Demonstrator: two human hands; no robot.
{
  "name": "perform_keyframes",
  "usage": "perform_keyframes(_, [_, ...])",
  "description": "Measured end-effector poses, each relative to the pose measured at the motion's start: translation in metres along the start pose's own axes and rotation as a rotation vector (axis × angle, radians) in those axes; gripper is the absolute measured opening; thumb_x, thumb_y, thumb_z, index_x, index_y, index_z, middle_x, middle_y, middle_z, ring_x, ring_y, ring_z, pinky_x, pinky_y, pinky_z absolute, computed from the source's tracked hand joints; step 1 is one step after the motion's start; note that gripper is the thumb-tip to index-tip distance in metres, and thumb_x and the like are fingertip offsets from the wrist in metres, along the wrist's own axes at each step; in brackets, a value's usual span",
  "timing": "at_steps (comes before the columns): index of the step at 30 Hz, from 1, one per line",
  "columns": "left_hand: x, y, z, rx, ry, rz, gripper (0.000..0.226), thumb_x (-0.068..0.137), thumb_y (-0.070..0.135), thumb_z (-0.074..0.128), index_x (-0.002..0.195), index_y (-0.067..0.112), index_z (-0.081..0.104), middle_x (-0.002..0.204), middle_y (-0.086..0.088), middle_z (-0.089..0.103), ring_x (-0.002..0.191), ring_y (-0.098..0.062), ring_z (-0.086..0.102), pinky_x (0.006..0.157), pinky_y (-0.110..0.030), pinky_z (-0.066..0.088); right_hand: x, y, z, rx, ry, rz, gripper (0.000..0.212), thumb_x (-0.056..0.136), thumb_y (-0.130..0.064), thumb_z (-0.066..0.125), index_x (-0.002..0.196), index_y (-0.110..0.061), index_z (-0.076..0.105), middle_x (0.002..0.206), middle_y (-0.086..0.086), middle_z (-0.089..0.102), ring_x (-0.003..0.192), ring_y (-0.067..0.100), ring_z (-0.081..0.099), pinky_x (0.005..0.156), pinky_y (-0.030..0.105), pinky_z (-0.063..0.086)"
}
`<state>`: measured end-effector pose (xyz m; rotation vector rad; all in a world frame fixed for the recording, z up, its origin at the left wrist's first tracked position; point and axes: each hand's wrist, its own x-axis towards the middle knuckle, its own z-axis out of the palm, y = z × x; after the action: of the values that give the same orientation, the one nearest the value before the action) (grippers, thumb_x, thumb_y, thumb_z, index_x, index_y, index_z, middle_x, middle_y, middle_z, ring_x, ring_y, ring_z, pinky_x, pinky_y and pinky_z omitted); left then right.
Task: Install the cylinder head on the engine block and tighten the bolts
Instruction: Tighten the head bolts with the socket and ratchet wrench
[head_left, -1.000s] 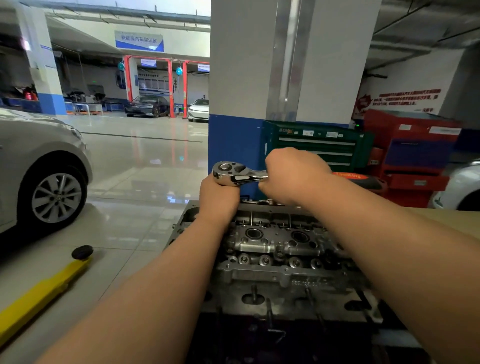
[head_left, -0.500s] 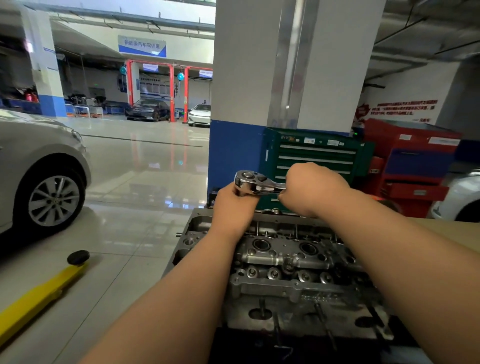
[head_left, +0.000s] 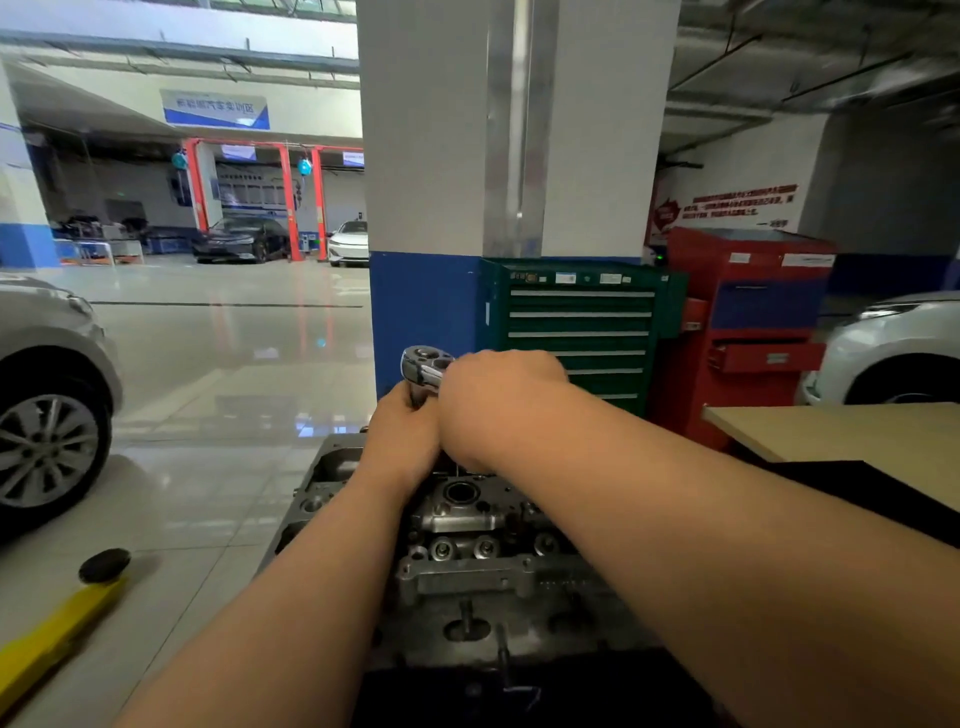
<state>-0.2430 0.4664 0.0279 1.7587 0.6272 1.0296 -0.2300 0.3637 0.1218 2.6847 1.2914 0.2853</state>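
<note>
Your right grip (head_left: 498, 400) clasped the chrome ratchet wrench (head_left: 423, 364), left grip (head_left: 405, 436) round its shaft; handle swung towards you, likely another tightening stroke on the grey metal cylinder head (head_left: 467, 566).

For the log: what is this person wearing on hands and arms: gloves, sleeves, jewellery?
No gloves: the left hand and right hand are bare. The left forearm and right forearm are bare too, with no sleeve, watch or bracelet in view. Whether any rings are worn cannot be told from this angle.
</note>
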Motion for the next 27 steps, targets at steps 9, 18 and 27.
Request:
perform_keyframes(9, [0.002, 0.001, -0.001, 0.081, -0.029, -0.015, 0.024, 0.085, 0.002, 0.043, 0.063, 0.011, 0.051, 0.062, -0.003, 0.054, 0.058, -0.016, 0.04, 0.053, -0.029, 0.032, 0.011, 0.02, 0.011, 0.019, 0.25, -0.217, 0.041, 0.096, -0.054, 0.04, 0.105, -0.014, 0.041, 0.076, -0.001, 0.044, 0.062, 0.018, 0.044, 0.053, 0.031, 0.031])
perform_keyframes(18, [0.003, -0.001, -0.001, -0.042, -0.061, -0.054, 0.021, 0.088, 0.017, 0.046, 0.067, 0.015, 0.05, 0.06, 0.0, 0.049, 0.057, -0.015, 0.037, 0.053, -0.028, 0.029, 0.039, 0.039, 0.024, 0.241, 0.316, -0.434, 0.043, 0.093, -0.045, 0.053, 0.131, -0.033, 0.039, 0.103, -0.001, 0.057, 0.089, 0.02, 0.054, 0.069, 0.035, 0.043])
perform_keyframes(27, [0.001, -0.003, -0.002, 0.05, -0.057, 0.026, 0.021, 0.095, 0.023, 0.042, 0.081, 0.011, 0.052, 0.065, -0.001, 0.049, 0.057, -0.013, 0.04, 0.053, -0.028, 0.032, 0.043, 0.032, 0.016, 0.14, 0.368, -0.438, 0.034, 0.096, -0.045, 0.045, 0.128, -0.032, 0.044, 0.094, -0.003, 0.049, 0.084, 0.022, 0.053, 0.063, 0.034, 0.038])
